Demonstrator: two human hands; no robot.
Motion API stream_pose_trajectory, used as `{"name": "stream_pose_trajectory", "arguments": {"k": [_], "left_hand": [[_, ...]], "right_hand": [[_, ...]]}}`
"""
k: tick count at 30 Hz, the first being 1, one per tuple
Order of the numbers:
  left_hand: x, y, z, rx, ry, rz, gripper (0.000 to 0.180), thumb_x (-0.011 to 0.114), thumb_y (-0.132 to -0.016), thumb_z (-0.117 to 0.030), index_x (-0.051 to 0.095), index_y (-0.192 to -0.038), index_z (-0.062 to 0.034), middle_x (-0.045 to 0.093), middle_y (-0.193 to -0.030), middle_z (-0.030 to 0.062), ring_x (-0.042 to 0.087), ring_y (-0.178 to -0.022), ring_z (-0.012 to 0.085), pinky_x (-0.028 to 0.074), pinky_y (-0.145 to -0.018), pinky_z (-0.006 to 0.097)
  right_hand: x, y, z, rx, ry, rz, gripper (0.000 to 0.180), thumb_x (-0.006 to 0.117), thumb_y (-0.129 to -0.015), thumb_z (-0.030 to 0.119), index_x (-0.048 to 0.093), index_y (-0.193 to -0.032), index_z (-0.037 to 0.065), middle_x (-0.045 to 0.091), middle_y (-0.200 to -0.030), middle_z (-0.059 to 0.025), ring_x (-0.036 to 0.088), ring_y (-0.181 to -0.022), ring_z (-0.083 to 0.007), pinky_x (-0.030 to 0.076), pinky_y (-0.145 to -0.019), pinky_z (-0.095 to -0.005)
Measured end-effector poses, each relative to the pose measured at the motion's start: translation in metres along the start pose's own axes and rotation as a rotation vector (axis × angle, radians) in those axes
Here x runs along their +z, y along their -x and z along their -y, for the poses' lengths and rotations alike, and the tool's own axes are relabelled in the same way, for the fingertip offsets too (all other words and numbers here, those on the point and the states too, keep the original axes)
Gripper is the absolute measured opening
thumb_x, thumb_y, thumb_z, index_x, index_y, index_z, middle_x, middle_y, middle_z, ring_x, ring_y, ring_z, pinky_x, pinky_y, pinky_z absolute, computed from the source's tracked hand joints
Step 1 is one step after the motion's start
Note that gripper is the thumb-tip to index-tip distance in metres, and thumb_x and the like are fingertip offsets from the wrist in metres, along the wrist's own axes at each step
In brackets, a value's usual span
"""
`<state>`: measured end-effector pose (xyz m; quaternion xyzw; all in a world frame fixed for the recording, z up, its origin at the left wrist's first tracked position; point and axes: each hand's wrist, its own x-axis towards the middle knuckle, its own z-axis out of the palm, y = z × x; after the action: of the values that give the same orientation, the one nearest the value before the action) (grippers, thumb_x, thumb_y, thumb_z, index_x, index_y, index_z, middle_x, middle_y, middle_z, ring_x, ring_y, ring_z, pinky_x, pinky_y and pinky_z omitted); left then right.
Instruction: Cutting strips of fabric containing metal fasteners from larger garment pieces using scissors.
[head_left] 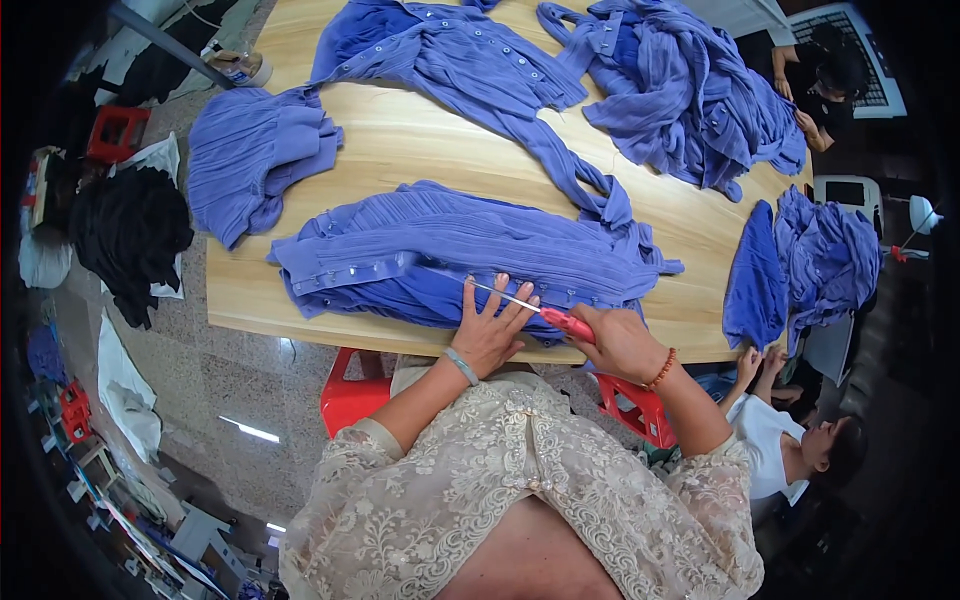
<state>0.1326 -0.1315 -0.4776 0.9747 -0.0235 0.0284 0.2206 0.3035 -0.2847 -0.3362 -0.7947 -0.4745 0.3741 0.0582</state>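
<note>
A blue-violet pleated garment (480, 235) lies lengthwise at the table's near edge, its button placket facing me. My left hand (488, 330) rests on its front edge with fingers spread, pressing the cloth. In my right hand (620, 345) is a tool with a red handle (567, 323) and a long thin metal shaft (508, 297). The shaft points left across my left fingers, its tip near the placket and left fingertips. Whether it is a blade, a hook or a point I cannot tell. Small buttons (352, 271) run along the placket.
On the wooden table (400, 125) lie more blue-violet garments (450, 55), with a big heap (690, 95) at far right. Two people (825, 85) work along the right side. Red stools (350, 390) stand under the near edge. Black cloth (130, 235) is piled at left.
</note>
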Motion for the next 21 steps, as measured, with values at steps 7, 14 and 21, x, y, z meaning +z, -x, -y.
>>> {"name": "stream_pose_trajectory", "arguments": {"k": [7,14,21], "left_hand": [[-0.067,0.012,0.024,-0.231,-0.007,-0.290,0.060,0.068,-0.082,-0.041,0.055,-0.130,-0.0077,0.044,-0.145,0.0178,0.036,-0.137,0.0390,0.024,-0.110,0.059],[-0.054,0.041,0.068,-0.366,-0.078,-0.157,0.071,0.070,-0.078,-0.052,0.054,-0.135,-0.0118,0.043,-0.146,0.0130,0.028,-0.141,0.0395,0.011,-0.112,0.067],[-0.038,0.045,0.076,-0.378,0.028,-0.228,0.071,0.074,-0.074,-0.050,0.056,-0.133,-0.0155,0.045,-0.143,0.0119,0.028,-0.141,0.0391,0.013,-0.110,0.069]], "right_hand": [[0.003,-0.008,-0.002,-0.079,-0.207,-0.128,0.032,0.065,-0.083,0.010,0.056,-0.114,0.008,0.064,-0.088,-0.0158,0.062,-0.081,-0.0378,0.049,-0.072,-0.0429],[-0.001,-0.020,0.009,-0.059,-0.088,-0.069,0.026,0.064,-0.088,0.017,0.057,-0.112,0.009,0.066,-0.089,-0.0166,0.063,-0.082,-0.0384,0.048,-0.071,-0.0462],[-0.012,-0.059,0.038,-0.089,0.135,0.042,0.027,0.061,-0.091,0.029,0.055,-0.104,0.006,0.063,-0.069,-0.0192,0.063,-0.067,-0.0407,0.047,-0.060,-0.0505]]}}
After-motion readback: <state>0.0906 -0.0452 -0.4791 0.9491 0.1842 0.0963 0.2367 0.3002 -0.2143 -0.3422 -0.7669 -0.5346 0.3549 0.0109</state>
